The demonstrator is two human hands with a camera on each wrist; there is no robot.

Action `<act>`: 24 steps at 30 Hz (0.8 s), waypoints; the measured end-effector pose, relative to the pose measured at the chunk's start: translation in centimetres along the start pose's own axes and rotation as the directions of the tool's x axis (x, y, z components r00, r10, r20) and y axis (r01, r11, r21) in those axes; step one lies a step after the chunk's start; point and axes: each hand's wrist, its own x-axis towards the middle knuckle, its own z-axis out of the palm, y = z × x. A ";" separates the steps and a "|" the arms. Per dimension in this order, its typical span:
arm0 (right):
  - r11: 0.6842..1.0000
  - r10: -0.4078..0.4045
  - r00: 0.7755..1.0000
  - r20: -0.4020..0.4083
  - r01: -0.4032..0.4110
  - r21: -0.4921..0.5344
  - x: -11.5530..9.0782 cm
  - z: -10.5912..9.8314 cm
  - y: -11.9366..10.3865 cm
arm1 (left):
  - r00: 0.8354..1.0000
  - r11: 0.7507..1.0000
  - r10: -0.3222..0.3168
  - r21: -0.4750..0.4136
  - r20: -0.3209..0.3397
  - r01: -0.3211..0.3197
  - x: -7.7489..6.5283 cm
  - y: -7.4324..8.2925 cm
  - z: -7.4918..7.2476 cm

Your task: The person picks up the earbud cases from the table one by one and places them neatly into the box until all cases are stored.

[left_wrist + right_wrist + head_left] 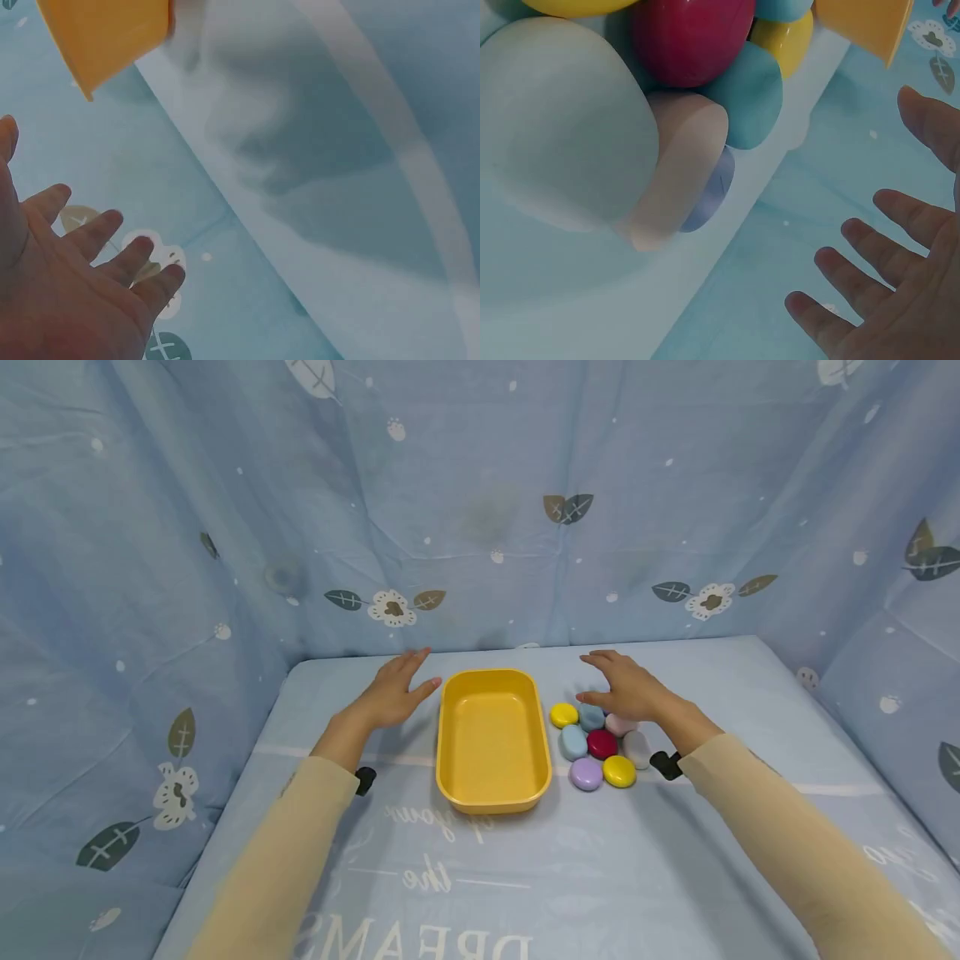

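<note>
A yellow rectangular tray [493, 752] stands on the cloth-covered table, with nothing in it. To its left my left hand [392, 693] hovers with fingers spread, holding nothing; the thumb points toward the tray's rim. My right hand [630, 687] is held above the far side of a cluster of smooth, rounded pebble-like pieces, fingers extended and nothing in them. The cluster has a dark red piece [602, 744], a purple piece [587, 774], a light blue piece [573, 742], yellow ones [619, 772] and a whitish piece [570, 124]. A pink piece [679, 165] lies partly hidden under the right hand in the head view.
The table [465, 893] is covered in light blue cloth with printed white lettering. A blue patterned curtain [495, 527] hangs behind the table's back edge and along both sides. Dark wrist straps [365, 780] show at both sleeves.
</note>
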 end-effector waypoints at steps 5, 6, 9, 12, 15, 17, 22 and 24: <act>0.999 -0.016 1.000 -0.006 0.016 0.028 -0.7 0.3 -0.1 | 1.000 0.998 0.012 -0.064 0.021 -0.011 -0.4 -0.3 0.6; 0.999 -0.016 1.000 -0.005 0.016 0.030 -0.8 0.4 -0.1 | 1.000 0.997 0.013 -0.078 0.026 -0.011 -0.5 -0.3 0.8; 0.999 -0.016 1.000 0.002 0.015 0.032 -1.1 0.7 -0.4 | 0.999 0.992 0.004 -0.122 0.044 0.001 -1.0 -0.2 1.2; 1.000 -0.016 1.000 0.009 0.016 0.025 -1.4 1.1 -0.7 | 0.999 0.988 0.000 -0.153 0.051 0.008 -1.4 -0.1 1.6; 1.000 -0.025 1.000 0.015 0.025 0.019 -1.8 1.5 -0.8 | 0.999 0.983 0.006 -0.185 0.051 0.003 -1.7 -0.1 2.1; 0.999 -0.037 0.999 0.017 0.037 0.024 -2.0 1.7 -0.8 | 0.999 0.978 0.009 -0.208 0.052 0.002 -1.8 -0.3 2.5; 0.996 -0.057 0.998 0.025 0.056 0.063 -2.7 2.3 -0.8 | 0.998 0.965 0.016 -0.261 0.064 0.002 -2.0 -0.5 3.3; 0.995 -0.068 0.997 0.024 0.066 0.072 -2.9 2.5 -0.8 | 0.997 0.960 0.019 -0.279 0.068 0.001 -2.1 -0.5 3.7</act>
